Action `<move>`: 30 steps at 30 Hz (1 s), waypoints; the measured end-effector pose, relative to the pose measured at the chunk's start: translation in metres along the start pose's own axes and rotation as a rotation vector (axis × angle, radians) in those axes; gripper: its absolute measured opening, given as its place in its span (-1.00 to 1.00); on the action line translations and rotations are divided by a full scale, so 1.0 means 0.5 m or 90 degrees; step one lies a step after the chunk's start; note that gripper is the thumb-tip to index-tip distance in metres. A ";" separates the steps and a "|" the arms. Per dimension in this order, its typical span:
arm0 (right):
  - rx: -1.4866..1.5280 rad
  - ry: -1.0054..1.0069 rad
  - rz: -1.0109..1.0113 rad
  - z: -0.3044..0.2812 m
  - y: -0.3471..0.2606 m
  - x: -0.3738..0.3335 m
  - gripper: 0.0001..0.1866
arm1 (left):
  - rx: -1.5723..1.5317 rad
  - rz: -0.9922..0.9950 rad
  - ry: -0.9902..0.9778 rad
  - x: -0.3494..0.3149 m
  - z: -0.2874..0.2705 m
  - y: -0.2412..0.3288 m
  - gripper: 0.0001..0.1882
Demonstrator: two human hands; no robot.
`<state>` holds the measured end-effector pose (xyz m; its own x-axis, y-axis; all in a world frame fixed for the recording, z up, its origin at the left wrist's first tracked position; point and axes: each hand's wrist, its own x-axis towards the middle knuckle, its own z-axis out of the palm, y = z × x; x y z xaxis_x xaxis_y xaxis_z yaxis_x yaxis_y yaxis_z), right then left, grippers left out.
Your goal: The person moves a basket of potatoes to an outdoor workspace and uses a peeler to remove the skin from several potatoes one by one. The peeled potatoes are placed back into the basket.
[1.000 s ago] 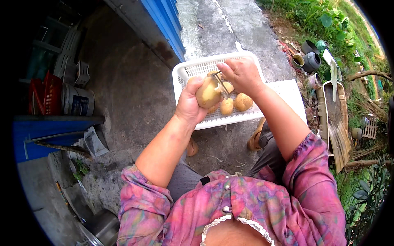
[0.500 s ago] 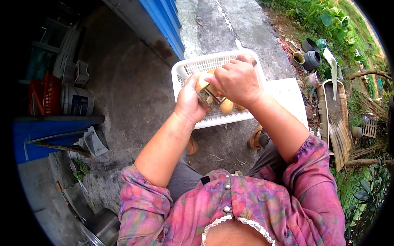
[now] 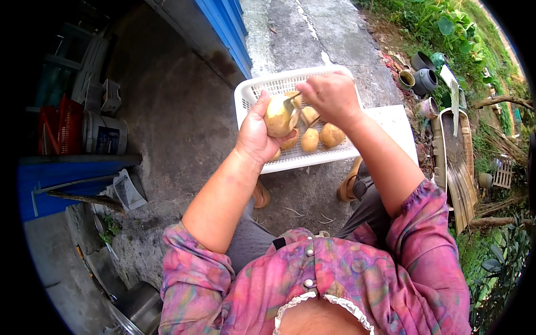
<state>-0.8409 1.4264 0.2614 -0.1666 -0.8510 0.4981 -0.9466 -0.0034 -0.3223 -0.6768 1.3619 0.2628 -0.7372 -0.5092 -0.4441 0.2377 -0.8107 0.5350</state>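
Note:
My left hand (image 3: pixel 257 131) grips a pale yellow potato (image 3: pixel 279 116) above a white slotted plastic basket (image 3: pixel 262 86). My right hand (image 3: pixel 330 96) holds a small metal peeler (image 3: pixel 291 100) whose blade touches the top of that potato. Several more potatoes (image 3: pixel 317 135) lie in the basket under my hands. The basket stands on the concrete ground in front of my knees.
A white flat lid or board (image 3: pixel 399 125) lies right of the basket. Dark pots (image 3: pixel 419 78) and a long trough (image 3: pixel 455 162) stand by the grass at right. A blue wall (image 3: pixel 226 25) rises behind; crates and a bucket (image 3: pixel 103 134) sit at left.
My right hand has drawn back toward the far rim of the basket, uncovering the potato in my left hand. The left hand has turned the potato slightly.

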 end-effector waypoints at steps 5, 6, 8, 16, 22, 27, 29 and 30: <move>-0.030 -0.045 0.098 0.027 0.052 -0.012 -0.58 | 0.023 -0.068 -0.144 0.016 -0.040 -0.004 -0.56; -0.023 -0.054 0.134 0.030 0.070 -0.020 -0.58 | 0.020 -0.061 -0.126 0.015 -0.035 -0.005 -0.55; -0.007 -0.074 0.206 0.026 0.083 -0.025 -0.57 | 0.012 -0.045 -0.089 0.010 -0.022 -0.007 -0.53; -0.017 -0.060 0.094 0.013 0.055 -0.008 -0.54 | 0.006 0.017 -0.076 0.013 -0.014 -0.012 -0.51; -0.040 -0.001 0.139 0.009 0.071 -0.010 -0.56 | 0.023 -0.024 -0.053 0.023 -0.025 0.003 -0.54; -0.094 0.048 -0.103 -0.009 -0.036 -0.005 -0.63 | 0.071 0.016 0.042 0.016 -0.007 -0.020 -0.60; -0.068 0.053 -0.101 -0.004 -0.022 -0.006 -0.63 | 0.086 0.018 0.029 0.016 -0.002 -0.020 -0.63; -0.052 0.057 -0.103 0.001 -0.012 -0.004 -0.63 | 0.094 0.022 0.023 0.015 -0.001 -0.018 -0.65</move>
<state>-0.8348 1.4279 0.2619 -0.0311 -0.7928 0.6086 -0.9818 -0.0899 -0.1673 -0.6840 1.3651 0.2543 -0.7060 -0.5484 -0.4482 0.1652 -0.7429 0.6487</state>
